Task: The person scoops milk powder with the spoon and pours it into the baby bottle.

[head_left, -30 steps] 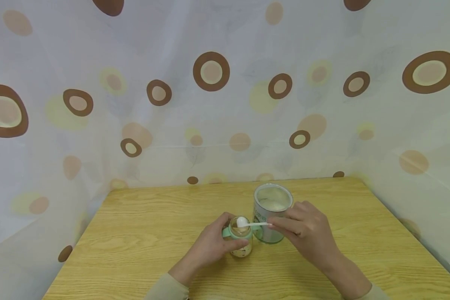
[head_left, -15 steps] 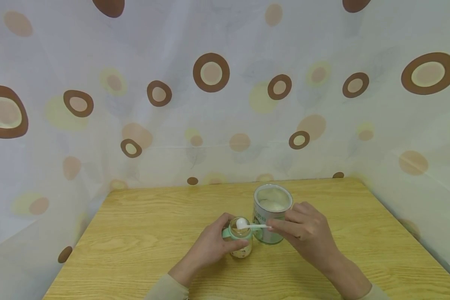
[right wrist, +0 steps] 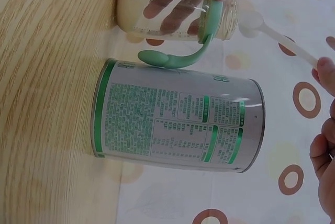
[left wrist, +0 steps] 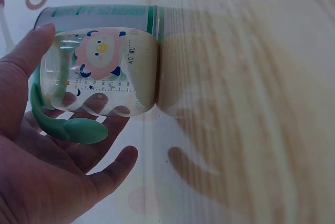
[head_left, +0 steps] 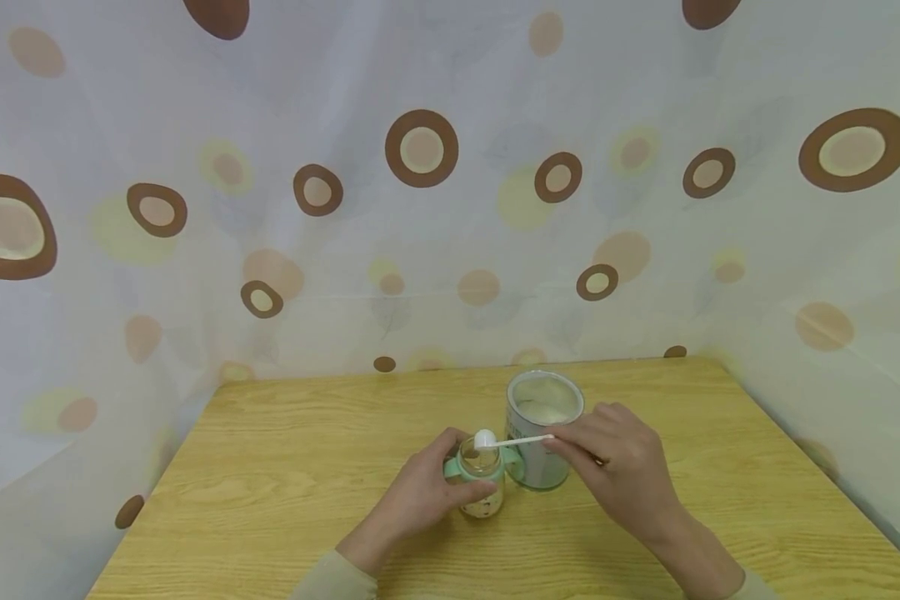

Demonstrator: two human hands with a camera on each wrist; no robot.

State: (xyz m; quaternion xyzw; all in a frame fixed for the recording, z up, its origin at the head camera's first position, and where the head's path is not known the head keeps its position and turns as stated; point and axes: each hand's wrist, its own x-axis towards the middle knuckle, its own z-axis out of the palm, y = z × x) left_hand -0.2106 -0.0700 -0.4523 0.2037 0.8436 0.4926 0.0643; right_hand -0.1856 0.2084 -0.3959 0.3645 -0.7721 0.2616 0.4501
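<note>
A clear baby bottle (head_left: pixel 482 506) with a mint-green collar and two handles stands upright on the table, its top uncovered. Pale powder fills its lower part, seen behind the printed animal in the left wrist view. My left hand (head_left: pixel 423 493) grips the bottle from the left, thumb across the front and fingers behind. Between thumb and fingertips, my right hand (head_left: pixel 622 457) pinches the thin handle of a white measuring scoop (right wrist: pixel 287 42). The scoop's bowl hangs right over the bottle's mouth. Just behind and right of the bottle stands an uncovered powder can (right wrist: pixel 178 122), with pale powder inside.
The wood-grain table (head_left: pixel 307 442) spreads around the hands. A pale curtain (head_left: pixel 480 217) with brown and beige circles encloses its back and sides.
The scoop has dipped slightly at the bottle's mouth, then risen again. Its handle now slopes up toward the right hand, whose fingers have lifted a little. The left hand and bottle stay put.
</note>
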